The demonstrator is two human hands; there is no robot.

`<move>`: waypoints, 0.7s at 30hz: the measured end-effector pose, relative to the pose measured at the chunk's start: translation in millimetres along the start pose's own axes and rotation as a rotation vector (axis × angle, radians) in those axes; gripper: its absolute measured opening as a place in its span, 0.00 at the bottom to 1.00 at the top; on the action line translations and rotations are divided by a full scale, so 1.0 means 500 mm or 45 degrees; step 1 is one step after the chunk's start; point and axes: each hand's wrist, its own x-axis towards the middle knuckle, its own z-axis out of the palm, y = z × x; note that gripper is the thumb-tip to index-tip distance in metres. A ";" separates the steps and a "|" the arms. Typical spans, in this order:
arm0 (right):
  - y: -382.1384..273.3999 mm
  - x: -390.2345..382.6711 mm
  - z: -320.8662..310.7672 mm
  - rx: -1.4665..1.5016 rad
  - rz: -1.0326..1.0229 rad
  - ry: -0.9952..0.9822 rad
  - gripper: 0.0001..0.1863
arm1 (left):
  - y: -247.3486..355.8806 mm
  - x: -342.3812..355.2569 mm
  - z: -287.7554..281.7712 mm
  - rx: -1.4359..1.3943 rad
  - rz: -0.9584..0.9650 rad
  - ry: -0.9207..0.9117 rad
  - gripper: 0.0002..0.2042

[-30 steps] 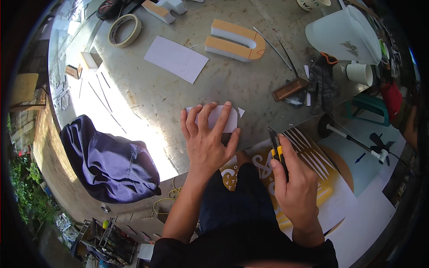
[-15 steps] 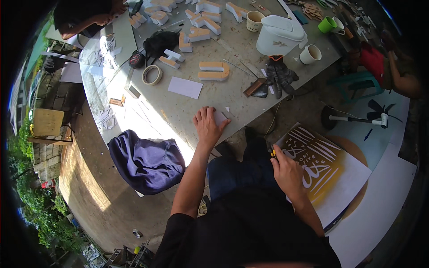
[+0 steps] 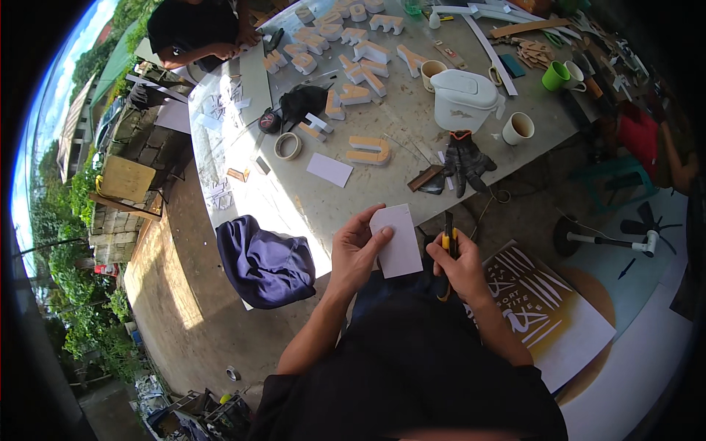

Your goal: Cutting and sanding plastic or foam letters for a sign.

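Observation:
My left hand (image 3: 358, 248) holds up a small white rectangular sheet (image 3: 401, 246), the thumb on its face and the fingers behind. One upper corner of the sheet looks trimmed. To its right, my right hand (image 3: 460, 263) is closed around a yellow and black utility knife (image 3: 448, 244) that points away from me. Knife and sheet are apart. Both hands are above my lap at the table's near edge. Beyond them on the table lie another white rectangle (image 3: 329, 170) and a U-shaped block letter (image 3: 368, 150) with a tan face and white sides.
Dark blue cloth (image 3: 265, 262) hangs over the table's near left edge. Tape roll (image 3: 287, 146), black glove (image 3: 467, 163), white pitcher (image 3: 465, 101) and cups (image 3: 518, 128) stand or lie on the grey table (image 3: 309, 209). A printed board (image 3: 548, 323) is at right. Another person (image 3: 195, 33) works far left.
My left hand has lifted the white sheet off the table and brought it nearer to me. The right hand has raised the knife beside it. The view has tilted up.

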 end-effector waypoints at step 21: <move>-0.226 -0.051 -0.080 0.433 -0.339 -0.490 0.09 | 0.125 -0.099 0.140 -0.409 0.547 -0.009 0.20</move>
